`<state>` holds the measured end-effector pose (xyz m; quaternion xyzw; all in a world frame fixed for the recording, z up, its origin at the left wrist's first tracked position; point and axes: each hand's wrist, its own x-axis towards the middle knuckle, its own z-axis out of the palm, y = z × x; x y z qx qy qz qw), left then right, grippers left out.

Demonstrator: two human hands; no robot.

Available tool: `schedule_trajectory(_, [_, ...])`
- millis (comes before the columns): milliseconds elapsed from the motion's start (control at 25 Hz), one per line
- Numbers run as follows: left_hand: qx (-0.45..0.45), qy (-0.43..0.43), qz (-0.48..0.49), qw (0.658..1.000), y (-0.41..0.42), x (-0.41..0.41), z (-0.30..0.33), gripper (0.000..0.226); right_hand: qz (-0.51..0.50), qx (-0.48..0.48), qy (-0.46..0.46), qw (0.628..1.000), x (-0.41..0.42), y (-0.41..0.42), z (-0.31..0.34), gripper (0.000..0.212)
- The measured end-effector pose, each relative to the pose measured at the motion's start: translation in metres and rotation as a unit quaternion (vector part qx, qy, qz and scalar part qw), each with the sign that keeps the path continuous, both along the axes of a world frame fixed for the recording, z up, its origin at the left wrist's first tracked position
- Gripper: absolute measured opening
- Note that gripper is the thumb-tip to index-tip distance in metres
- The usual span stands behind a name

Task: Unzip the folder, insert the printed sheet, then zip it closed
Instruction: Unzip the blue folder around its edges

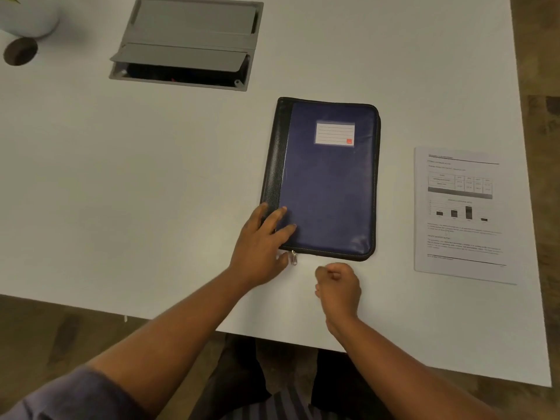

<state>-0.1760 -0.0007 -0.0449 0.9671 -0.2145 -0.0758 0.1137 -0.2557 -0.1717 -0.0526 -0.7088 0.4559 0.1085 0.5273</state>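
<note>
A blue zip folder with a black spine and a white label lies closed on the white table. Its metal zip pull hangs at the near left corner. My left hand rests flat with spread fingers on the folder's near left corner. My right hand is curled into a loose fist on the table just in front of the folder's near edge, to the right of the zip pull, holding nothing. The printed sheet, with a table and bar chart, lies flat to the right of the folder.
A grey cable hatch is set into the table at the back, its near flap lifted. A white pot and a round hole are at the far left. The table's right edge runs just beyond the sheet.
</note>
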Motion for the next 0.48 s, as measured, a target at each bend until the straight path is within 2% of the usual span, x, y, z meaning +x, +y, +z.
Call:
schedule_trajectory(80, [0.097, 0.075, -0.039, 0.992, 0.003, 0.022, 0.007, 0.071, 0.078, -0.010, -0.010, 0.997, -0.001, 0.013, -0.003, 0.014])
schedule_trajectory(160, [0.138, 0.115, -0.078, 0.981, 0.001, 0.038, 0.011, 0.071, 0.132, -0.035, -0.025, 0.990, 0.001, 0.026, -0.004, 0.014])
schedule_trajectory(280, [0.180, 0.132, -0.129, 0.966, -0.004, 0.049, 0.012, 0.069, 0.165, -0.094, -0.044, 0.981, 0.007, 0.040, -0.008, 0.025])
schedule_trajectory(480, [0.217, 0.139, -0.208, 0.944, -0.010, 0.064, 0.022, 0.063, 0.167, -0.165, -0.056, 0.970, 0.015, 0.048, -0.013, 0.007])
